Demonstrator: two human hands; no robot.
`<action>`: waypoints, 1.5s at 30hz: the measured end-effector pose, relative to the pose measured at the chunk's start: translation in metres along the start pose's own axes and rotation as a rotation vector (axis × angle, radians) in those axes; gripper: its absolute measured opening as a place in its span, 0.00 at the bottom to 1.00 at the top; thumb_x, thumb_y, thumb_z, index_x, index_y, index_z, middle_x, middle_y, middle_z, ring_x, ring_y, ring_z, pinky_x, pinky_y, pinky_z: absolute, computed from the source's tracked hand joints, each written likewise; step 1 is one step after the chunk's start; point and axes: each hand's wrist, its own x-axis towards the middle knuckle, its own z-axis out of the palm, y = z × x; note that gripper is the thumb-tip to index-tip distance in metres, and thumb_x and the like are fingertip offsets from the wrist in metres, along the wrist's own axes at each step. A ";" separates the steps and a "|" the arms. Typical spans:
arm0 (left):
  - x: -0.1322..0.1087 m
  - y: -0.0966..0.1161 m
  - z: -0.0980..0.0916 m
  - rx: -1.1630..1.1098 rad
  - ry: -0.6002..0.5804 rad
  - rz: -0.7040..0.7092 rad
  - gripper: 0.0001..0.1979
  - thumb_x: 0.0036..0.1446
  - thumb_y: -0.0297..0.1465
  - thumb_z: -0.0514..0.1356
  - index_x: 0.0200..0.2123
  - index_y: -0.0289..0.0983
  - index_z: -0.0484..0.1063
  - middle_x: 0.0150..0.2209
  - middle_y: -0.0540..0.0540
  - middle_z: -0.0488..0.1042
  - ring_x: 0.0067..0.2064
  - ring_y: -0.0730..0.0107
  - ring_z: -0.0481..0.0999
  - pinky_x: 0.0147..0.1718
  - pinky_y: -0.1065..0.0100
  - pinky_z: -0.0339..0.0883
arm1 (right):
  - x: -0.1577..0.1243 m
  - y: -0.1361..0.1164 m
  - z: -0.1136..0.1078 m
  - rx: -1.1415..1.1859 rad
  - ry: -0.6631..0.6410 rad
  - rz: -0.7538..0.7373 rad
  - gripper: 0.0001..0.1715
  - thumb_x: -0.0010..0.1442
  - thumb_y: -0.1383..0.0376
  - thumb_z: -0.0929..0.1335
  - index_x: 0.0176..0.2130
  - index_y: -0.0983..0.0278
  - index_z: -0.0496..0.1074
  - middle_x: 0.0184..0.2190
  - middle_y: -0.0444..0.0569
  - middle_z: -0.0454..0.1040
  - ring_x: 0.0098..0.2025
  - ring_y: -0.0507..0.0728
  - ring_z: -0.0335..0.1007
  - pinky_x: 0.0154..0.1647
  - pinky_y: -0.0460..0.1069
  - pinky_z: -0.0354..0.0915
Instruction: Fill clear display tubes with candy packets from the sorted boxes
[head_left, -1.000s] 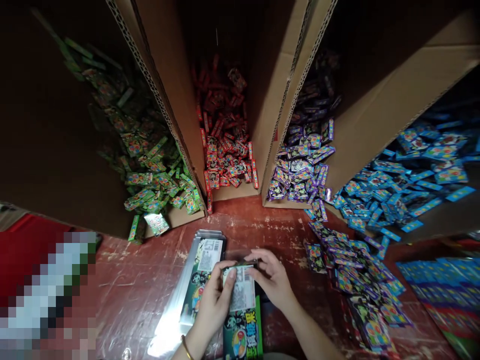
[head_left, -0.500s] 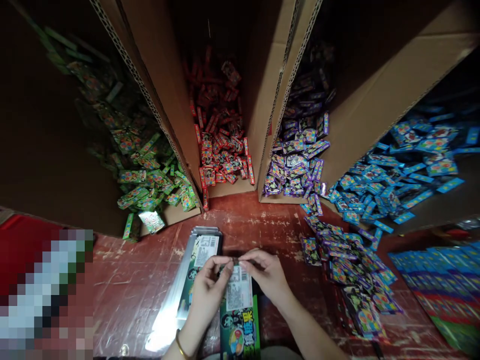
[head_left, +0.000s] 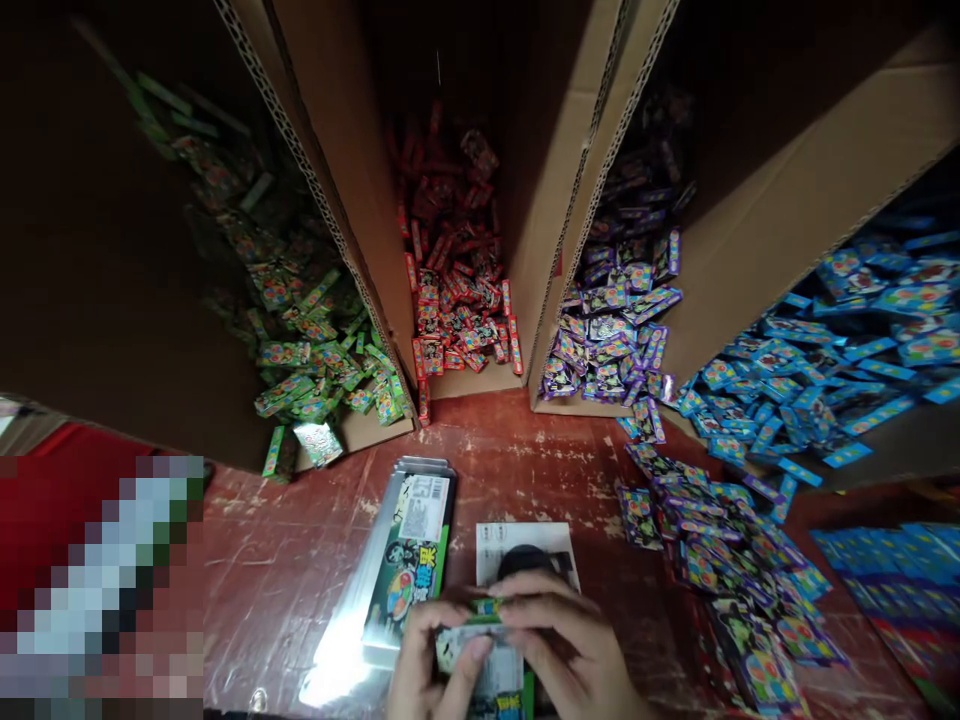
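Observation:
Both my hands are at the front centre, close together on a green printed candy package [head_left: 491,672] with a pale label on its face. My left hand [head_left: 435,665] grips its left side, thumb on the face and fingers over the top edge. My right hand [head_left: 562,640] pinches the right side and upper edge in the same way. The top edge shows a green strip with coloured print. My hands and the frame's bottom edge hide the rest. To the left lies a similar green printed package [head_left: 409,560] on a shiny clear tray stack [head_left: 375,650].
Beyond my hands lies a white printed sheet [head_left: 491,540] with a dark round object [head_left: 525,562] on it. Cardboard boxes hold green packets [head_left: 322,365], red packets [head_left: 457,300], purple packets [head_left: 607,340] and blue packets [head_left: 780,370]. Purple packets [head_left: 720,560] are heaped on the red table [head_left: 277,560].
My hands and the package have moved down, nearer to me, with the package's top edge now turned towards the camera. The white sheet and dark round object have come into view.

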 end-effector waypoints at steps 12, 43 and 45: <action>0.030 -0.009 -0.013 -0.102 -0.058 -0.281 0.15 0.50 0.44 0.61 0.35 0.41 0.66 0.34 0.48 0.71 0.39 0.61 0.71 0.38 0.67 0.63 | 0.053 0.088 -0.008 -0.465 -0.132 0.193 0.11 0.51 0.75 0.65 0.26 0.62 0.73 0.28 0.46 0.70 0.32 0.54 0.67 0.32 0.46 0.61; 0.065 -0.024 -0.005 -0.086 -0.131 -0.173 0.09 0.54 0.38 0.59 0.32 0.38 0.66 0.45 0.41 0.74 0.44 0.59 0.74 0.43 0.60 0.65 | 0.047 0.086 0.003 0.116 0.168 0.300 0.27 0.53 0.69 0.68 0.52 0.61 0.66 0.28 0.45 0.78 0.33 0.56 0.75 0.41 0.52 0.71; 0.067 -0.024 0.002 -0.055 -0.176 -0.130 0.07 0.55 0.36 0.59 0.31 0.39 0.65 0.42 0.43 0.76 0.44 0.60 0.74 0.44 0.61 0.64 | 0.057 0.076 -0.006 0.351 0.319 0.420 0.30 0.48 0.66 0.72 0.51 0.64 0.65 0.27 0.44 0.77 0.32 0.56 0.75 0.38 0.52 0.71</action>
